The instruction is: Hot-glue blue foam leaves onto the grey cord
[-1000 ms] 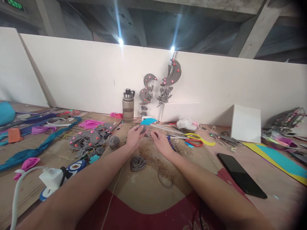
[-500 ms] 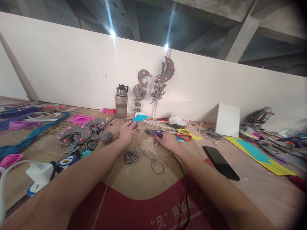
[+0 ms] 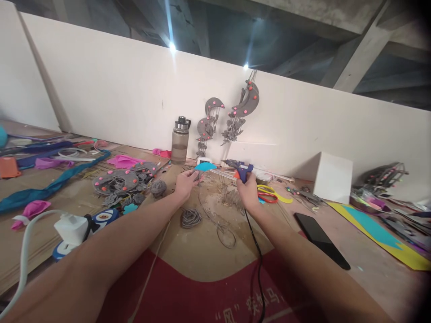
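Observation:
My left hand (image 3: 186,185) is closed on a small grey piece at its fingertips, beside a blue paper piece (image 3: 205,167). Whether the fingers also touch the blue paper is hard to tell. In my right hand (image 3: 248,190) is a blue glue gun (image 3: 243,170), raised off the table with its nozzle pointing left. Its black cord runs down toward me. Grey yarn trails from near my left hand to a loop on the cardboard (image 3: 208,251). A coil of grey yarn (image 3: 191,218) and a yarn ball (image 3: 158,189) lie nearby.
A bottle (image 3: 179,141) stands against the white wall, where grey moon ornaments (image 3: 247,101) hang. Decorated grey crescents (image 3: 116,183) and a power strip (image 3: 62,249) are on the left. Red-handled scissors (image 3: 267,196) and a phone (image 3: 321,240) lie on the right.
My right hand has lifted the glue gun off the table surface. My left hand keeps its hold on the grey piece. The whole view has shifted, with things appearing farther right.

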`<state>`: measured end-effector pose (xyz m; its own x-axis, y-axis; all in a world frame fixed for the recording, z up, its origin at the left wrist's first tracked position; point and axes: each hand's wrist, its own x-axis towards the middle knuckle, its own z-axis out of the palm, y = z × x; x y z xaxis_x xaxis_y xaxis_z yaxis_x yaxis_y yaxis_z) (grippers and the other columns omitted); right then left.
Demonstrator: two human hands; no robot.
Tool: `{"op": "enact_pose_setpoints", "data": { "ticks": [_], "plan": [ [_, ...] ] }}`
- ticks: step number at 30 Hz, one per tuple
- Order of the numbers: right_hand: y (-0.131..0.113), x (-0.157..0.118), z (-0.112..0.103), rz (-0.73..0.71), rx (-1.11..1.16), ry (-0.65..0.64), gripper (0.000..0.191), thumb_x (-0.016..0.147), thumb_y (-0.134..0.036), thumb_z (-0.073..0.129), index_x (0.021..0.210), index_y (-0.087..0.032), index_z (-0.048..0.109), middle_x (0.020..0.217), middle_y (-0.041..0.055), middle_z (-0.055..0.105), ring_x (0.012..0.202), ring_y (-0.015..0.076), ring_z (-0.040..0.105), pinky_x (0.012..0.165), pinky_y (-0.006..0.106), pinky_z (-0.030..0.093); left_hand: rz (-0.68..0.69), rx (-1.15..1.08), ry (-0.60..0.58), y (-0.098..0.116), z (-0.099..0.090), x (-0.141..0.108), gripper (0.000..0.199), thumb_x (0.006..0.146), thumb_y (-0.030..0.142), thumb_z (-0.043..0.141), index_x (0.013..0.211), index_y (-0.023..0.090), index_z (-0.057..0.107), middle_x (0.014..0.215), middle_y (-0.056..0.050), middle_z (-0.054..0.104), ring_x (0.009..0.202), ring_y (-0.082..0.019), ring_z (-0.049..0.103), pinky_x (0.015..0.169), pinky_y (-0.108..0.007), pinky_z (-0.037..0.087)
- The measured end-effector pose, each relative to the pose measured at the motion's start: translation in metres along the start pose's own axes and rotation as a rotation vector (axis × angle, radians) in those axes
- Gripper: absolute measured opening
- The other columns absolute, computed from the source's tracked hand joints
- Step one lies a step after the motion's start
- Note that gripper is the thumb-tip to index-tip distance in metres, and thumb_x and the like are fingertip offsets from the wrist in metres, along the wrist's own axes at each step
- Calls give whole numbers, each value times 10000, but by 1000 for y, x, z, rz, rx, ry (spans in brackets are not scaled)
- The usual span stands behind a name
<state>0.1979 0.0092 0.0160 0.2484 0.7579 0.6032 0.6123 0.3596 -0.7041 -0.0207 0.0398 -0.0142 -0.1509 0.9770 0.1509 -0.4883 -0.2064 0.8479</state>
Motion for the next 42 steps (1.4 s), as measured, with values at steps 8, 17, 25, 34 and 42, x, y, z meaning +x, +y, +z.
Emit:
{"op": "enact_pose_setpoints", "data": {
  "ticks": [8,17,25,34,42],
  "plan": [
    [-56,1,22,-57,395,-151,269,841,-376,486,1059,-225,437,875,21,608,611,144,573,618,313,488,19,25,35,1,-4,1,235,643,269,771,735,92,646,706,-46,669,665,-127,643,766,-324,553],
    [-24,-46,46,-112,367,-284,297,884,-350,480,1153,-224,465,1060,94,652,785,205,633,738,395,537,99,169,38,-2,-2,2,160,713,283,716,759,132,686,739,-39,679,721,-142,642,794,-325,542],
    [-28,-44,44,-213,204,-273,317,901,-347,441,1162,-173,487,1045,133,643,999,265,593,940,455,445,139,186,19,1,0,-3,171,701,293,736,761,140,691,780,-33,686,734,-141,641,801,-313,543],
    [-26,-46,44,-238,107,-284,348,893,-367,433,1161,-159,511,1063,161,629,1096,309,551,962,489,417,129,156,66,2,3,0,152,668,257,749,707,140,662,688,-3,663,671,-120,624,756,-303,555],
    [-26,-46,45,-221,94,-285,258,883,-353,446,1055,-180,528,967,144,631,1147,317,525,1003,496,382,130,203,82,2,4,-1,153,674,248,735,662,140,627,655,-12,655,641,-121,613,726,-296,541]
  ]
}}
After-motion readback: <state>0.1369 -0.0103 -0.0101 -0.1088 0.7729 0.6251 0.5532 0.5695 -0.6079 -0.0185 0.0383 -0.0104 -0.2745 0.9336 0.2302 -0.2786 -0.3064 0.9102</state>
